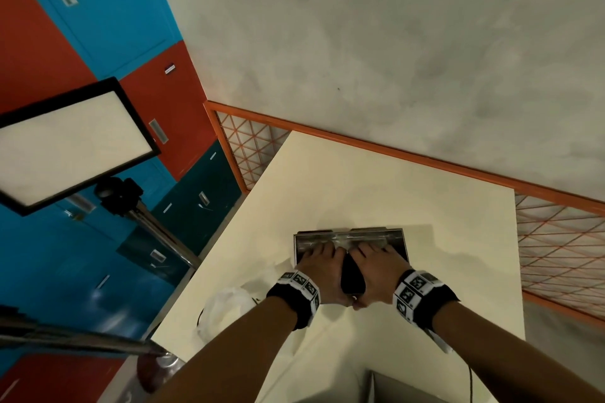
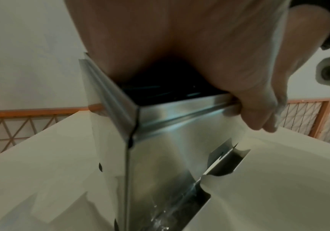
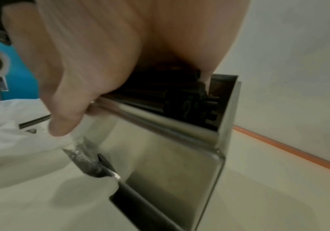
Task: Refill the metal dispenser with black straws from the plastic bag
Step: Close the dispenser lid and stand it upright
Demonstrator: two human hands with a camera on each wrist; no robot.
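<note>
The metal dispenser (image 1: 394, 236) stands on the cream table (image 1: 409, 193), its top open. Black straws (image 1: 352, 273) lie inside it and show between my two hands. My left hand (image 1: 317, 267) and right hand (image 1: 378, 267) lie side by side on the straws, fingers stretched toward the far rim. In the left wrist view the left hand (image 2: 180, 39) covers the straws (image 2: 160, 92) and its thumb hangs over the dispenser's front wall (image 2: 170, 125). The right wrist view mirrors this: right hand (image 3: 101, 46), straws (image 3: 190, 103), dispenser (image 3: 170, 156). The white plastic bag (image 1: 226, 304) lies crumpled left of my left wrist.
An orange-framed mesh rail (image 1: 556, 239) runs along the table's far and right sides under a grey wall. A light panel on a stand (image 1: 65, 141) is at the left, before red and blue lockers. A grey box corner (image 1: 409, 389) sits at the near edge.
</note>
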